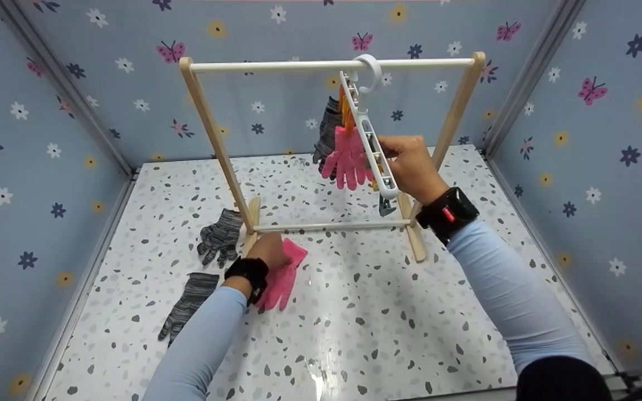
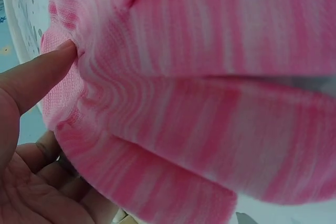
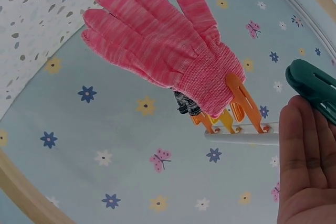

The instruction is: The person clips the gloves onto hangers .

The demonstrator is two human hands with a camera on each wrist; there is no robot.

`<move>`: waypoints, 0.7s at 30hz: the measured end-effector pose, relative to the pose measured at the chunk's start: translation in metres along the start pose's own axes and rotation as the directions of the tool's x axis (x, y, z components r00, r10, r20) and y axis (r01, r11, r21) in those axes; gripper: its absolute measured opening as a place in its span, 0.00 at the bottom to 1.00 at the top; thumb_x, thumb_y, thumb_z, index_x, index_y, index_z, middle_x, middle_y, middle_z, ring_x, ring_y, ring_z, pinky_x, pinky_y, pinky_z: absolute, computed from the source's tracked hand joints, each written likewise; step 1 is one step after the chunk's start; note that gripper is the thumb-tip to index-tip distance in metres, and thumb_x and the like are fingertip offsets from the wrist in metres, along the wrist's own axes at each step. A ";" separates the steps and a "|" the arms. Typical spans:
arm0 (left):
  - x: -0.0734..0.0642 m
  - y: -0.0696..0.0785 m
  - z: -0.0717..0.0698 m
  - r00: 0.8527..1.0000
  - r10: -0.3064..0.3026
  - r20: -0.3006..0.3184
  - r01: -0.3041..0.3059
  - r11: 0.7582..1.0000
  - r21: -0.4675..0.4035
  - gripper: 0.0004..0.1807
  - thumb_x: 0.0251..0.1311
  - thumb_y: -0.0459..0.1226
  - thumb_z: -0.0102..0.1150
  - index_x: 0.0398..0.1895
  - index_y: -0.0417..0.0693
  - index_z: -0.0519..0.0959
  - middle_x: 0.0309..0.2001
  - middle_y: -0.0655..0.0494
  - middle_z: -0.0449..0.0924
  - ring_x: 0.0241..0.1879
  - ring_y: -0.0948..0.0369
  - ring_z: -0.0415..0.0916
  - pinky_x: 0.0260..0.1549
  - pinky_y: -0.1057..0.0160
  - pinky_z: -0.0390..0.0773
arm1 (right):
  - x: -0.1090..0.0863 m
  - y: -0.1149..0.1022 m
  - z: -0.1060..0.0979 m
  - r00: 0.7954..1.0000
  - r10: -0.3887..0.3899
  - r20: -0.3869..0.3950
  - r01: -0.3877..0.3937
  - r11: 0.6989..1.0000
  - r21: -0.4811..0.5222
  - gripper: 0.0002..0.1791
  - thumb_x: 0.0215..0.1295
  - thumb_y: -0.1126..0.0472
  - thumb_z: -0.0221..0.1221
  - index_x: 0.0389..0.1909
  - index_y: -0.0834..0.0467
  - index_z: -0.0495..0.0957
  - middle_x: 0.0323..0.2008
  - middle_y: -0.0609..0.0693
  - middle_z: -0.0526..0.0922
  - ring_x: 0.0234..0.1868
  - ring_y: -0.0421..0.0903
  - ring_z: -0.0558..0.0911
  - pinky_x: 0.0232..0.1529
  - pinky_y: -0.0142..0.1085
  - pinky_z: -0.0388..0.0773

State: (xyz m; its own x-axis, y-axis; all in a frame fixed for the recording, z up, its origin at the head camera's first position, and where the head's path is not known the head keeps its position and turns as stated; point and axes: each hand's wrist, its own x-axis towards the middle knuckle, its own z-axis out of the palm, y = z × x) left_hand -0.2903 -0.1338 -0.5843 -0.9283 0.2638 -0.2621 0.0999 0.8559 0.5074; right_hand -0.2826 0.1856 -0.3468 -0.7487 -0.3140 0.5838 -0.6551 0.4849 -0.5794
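Observation:
On the floor lies a pink knit glove (image 1: 283, 281); its cuff is between the thumb and fingers of my left hand (image 1: 268, 250), which pinches it. Close up, the left wrist view shows the thumb pressing on the pink knit (image 2: 173, 87). My right hand (image 1: 410, 167) is at the near end of a white clip hanger (image 1: 370, 139), holding a green clip (image 3: 312, 85); the thumb's contact is hidden. Another pink glove (image 3: 157, 40) hangs fingers down from orange clips (image 3: 245, 100). Behind it hangs a grey-black glove (image 1: 327, 131).
The hanger hooks over the white top bar (image 1: 276, 67) of a wooden-legged rack (image 1: 212, 133). Two grey-black gloves, one by the rack foot (image 1: 220, 236) and one nearer (image 1: 190, 301), lie on the speckled floor (image 1: 365, 334). Patterned walls (image 1: 594, 139) enclose the space.

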 end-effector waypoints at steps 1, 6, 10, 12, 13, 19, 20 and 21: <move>0.000 0.000 0.000 1.000 -0.003 0.003 0.003 1.000 -0.015 0.16 0.61 0.35 0.73 0.28 0.38 0.74 0.25 0.53 0.69 0.27 0.56 0.65 0.31 0.58 0.70 | 0.000 0.000 0.000 1.000 -0.001 -0.007 0.001 1.000 0.001 0.07 0.67 0.70 0.72 0.42 0.70 0.90 0.36 0.63 0.93 0.36 0.56 0.92 0.42 0.18 0.79; 0.011 -0.011 0.005 1.000 0.001 -0.023 -0.004 0.993 -0.122 0.12 0.59 0.33 0.73 0.28 0.39 0.77 0.25 0.53 0.73 0.25 0.56 0.68 0.27 0.58 0.70 | -0.001 0.001 0.001 0.999 -0.022 -0.045 0.023 0.999 0.025 0.05 0.67 0.73 0.69 0.39 0.71 0.90 0.32 0.64 0.92 0.32 0.28 0.86 0.38 0.17 0.79; 0.022 -0.021 0.014 0.995 0.044 -0.095 -0.059 0.984 -0.169 0.14 0.59 0.30 0.73 0.23 0.43 0.75 0.20 0.56 0.69 0.21 0.57 0.65 0.22 0.59 0.67 | -0.001 0.002 0.001 0.997 -0.043 -0.069 0.047 0.998 0.044 0.04 0.67 0.73 0.69 0.38 0.71 0.90 0.30 0.65 0.91 0.29 0.17 0.79 0.34 0.17 0.77; 0.021 -0.020 0.013 0.991 0.062 -0.117 -0.083 0.979 -0.185 0.18 0.59 0.30 0.74 0.21 0.45 0.73 0.19 0.57 0.67 0.21 0.58 0.65 0.22 0.59 0.67 | -0.001 0.003 0.001 0.996 -0.053 -0.076 0.055 0.998 0.034 0.04 0.68 0.72 0.68 0.37 0.71 0.90 0.28 0.65 0.90 0.28 0.18 0.77 0.32 0.17 0.74; 0.019 -0.018 0.011 0.989 0.074 -0.131 -0.098 0.977 -0.190 0.19 0.59 0.30 0.74 0.19 0.46 0.72 0.19 0.57 0.67 0.21 0.58 0.65 0.22 0.60 0.67 | -0.001 0.003 0.001 0.995 -0.054 -0.080 0.057 0.998 0.029 0.04 0.69 0.72 0.68 0.37 0.71 0.90 0.27 0.65 0.90 0.27 0.19 0.76 0.31 0.17 0.73; -0.004 0.003 -0.007 0.970 0.126 -0.207 -0.173 0.957 -0.231 0.26 0.58 0.27 0.70 0.15 0.53 0.64 0.20 0.60 0.58 0.21 0.61 0.58 0.24 0.62 0.61 | 0.000 0.005 0.000 0.997 -0.001 -0.075 0.009 0.994 0.107 0.06 0.67 0.72 0.71 0.41 0.70 0.91 0.26 0.61 0.90 0.23 0.24 0.76 0.26 0.20 0.70; -0.006 0.005 -0.009 0.967 0.130 -0.219 -0.183 0.953 -0.241 0.27 0.58 0.26 0.70 0.15 0.54 0.61 0.20 0.61 0.55 0.21 0.62 0.55 0.24 0.63 0.59 | 0.000 0.005 0.000 0.997 0.016 -0.075 -0.006 0.992 0.127 0.06 0.66 0.72 0.72 0.41 0.70 0.92 0.25 0.57 0.90 0.23 0.25 0.75 0.25 0.20 0.70; -0.006 0.006 -0.010 0.965 0.131 -0.228 -0.189 0.949 -0.254 0.29 0.58 0.26 0.69 0.14 0.55 0.59 0.20 0.62 0.52 0.21 0.63 0.52 0.23 0.63 0.56 | 0.000 0.004 0.000 0.997 0.033 -0.073 -0.022 0.989 0.144 0.06 0.65 0.71 0.73 0.41 0.70 0.92 0.24 0.52 0.90 0.22 0.26 0.74 0.23 0.21 0.68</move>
State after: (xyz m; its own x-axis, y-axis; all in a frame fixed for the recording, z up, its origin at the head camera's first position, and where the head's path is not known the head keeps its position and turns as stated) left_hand -0.2871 -0.1347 -0.5715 -0.9642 0.2651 0.0007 0.1791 0.6493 0.7392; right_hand -0.2859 0.1876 -0.3492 -0.7605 -0.2370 0.6045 -0.6461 0.3688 -0.6682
